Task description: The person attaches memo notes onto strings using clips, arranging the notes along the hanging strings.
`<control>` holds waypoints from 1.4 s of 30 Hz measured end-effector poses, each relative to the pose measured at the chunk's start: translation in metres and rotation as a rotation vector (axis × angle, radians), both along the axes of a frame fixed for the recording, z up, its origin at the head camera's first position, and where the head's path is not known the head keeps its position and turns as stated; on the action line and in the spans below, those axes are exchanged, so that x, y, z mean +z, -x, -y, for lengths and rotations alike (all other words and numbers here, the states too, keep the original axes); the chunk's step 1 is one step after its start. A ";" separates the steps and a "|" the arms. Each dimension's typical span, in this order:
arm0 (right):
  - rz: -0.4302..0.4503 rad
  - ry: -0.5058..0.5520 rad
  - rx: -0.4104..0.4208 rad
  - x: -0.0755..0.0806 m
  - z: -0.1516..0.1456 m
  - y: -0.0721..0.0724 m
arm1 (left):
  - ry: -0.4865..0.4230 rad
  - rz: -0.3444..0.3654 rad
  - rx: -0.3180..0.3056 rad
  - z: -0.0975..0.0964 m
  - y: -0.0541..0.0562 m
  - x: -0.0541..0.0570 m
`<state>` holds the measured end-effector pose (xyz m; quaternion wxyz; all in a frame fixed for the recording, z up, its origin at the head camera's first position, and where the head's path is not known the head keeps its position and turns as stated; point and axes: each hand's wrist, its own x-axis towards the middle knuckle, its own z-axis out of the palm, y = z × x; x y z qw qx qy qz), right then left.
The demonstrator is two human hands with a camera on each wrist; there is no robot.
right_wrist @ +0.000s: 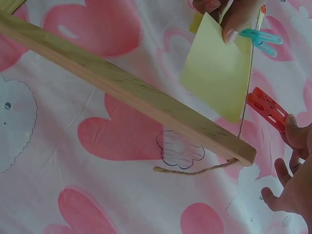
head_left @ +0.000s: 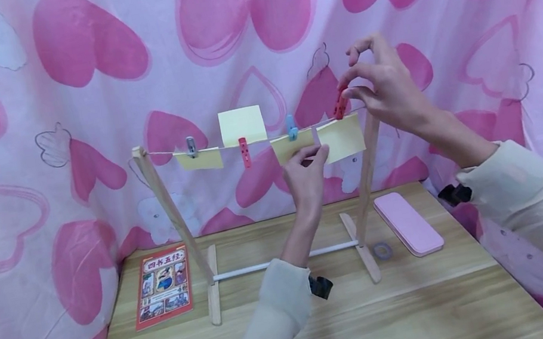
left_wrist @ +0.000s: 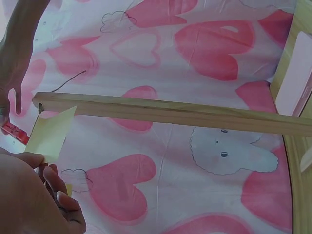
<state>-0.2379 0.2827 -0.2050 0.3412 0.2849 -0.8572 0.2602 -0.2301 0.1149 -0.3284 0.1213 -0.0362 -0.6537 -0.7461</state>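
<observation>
My left hand pinches a yellow paper note by its left edge, holding it up against the string near the right post. Thumb and fingers of my right hand pinch a red clothespin, its tip right at the string beside the note's top edge. Farther left along the string, a grey clothespin and a blue clothespin each hold a yellow note. Between them, another red clothespin points down below a note that stands above the string.
The string spans a wooden stand with a left post and a right post, joined low by a white rod. On the table lie a red book, a tape roll and a pink case. A heart-patterned curtain hangs behind.
</observation>
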 end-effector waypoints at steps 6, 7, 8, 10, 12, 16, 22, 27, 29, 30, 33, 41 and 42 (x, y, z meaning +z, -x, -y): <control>-0.002 -0.050 -0.001 0.000 0.000 0.003 | -0.013 -0.006 0.010 -0.001 0.001 0.001; 0.000 -0.058 0.002 0.000 0.000 0.004 | -0.012 -0.007 0.009 -0.001 0.001 0.001; -0.001 -0.066 0.008 0.000 0.000 0.004 | -0.010 -0.010 0.009 -0.002 0.001 0.000; -0.001 -0.078 0.013 -0.001 0.000 0.004 | -0.008 -0.014 0.009 -0.002 0.001 0.000; 0.000 -0.087 0.017 -0.002 -0.001 0.005 | -0.007 -0.018 0.011 -0.003 0.002 0.000; 0.015 -0.104 0.024 -0.004 0.000 0.005 | -0.011 -0.018 0.012 -0.003 0.002 0.001; 0.062 -0.136 0.042 -0.003 -0.003 0.004 | -0.016 -0.004 0.015 -0.003 0.001 0.002; 0.069 -0.181 0.069 -0.003 -0.004 0.005 | -0.028 0.003 0.015 -0.004 0.000 0.001; 0.076 -0.198 0.071 -0.003 -0.005 0.005 | -0.028 -0.001 0.014 -0.004 -0.001 0.001; 0.082 -0.207 0.068 -0.002 -0.005 0.005 | -0.025 -0.002 0.011 -0.004 -0.002 0.001; 0.108 -0.234 0.056 -0.002 -0.007 0.005 | -0.018 0.000 0.001 -0.004 -0.003 0.000; 0.177 -0.258 0.035 -0.002 -0.013 0.002 | -0.025 0.019 -0.034 -0.006 -0.003 -0.005; 0.179 -0.249 0.036 -0.002 -0.013 0.001 | -0.028 0.023 -0.044 -0.007 -0.003 -0.005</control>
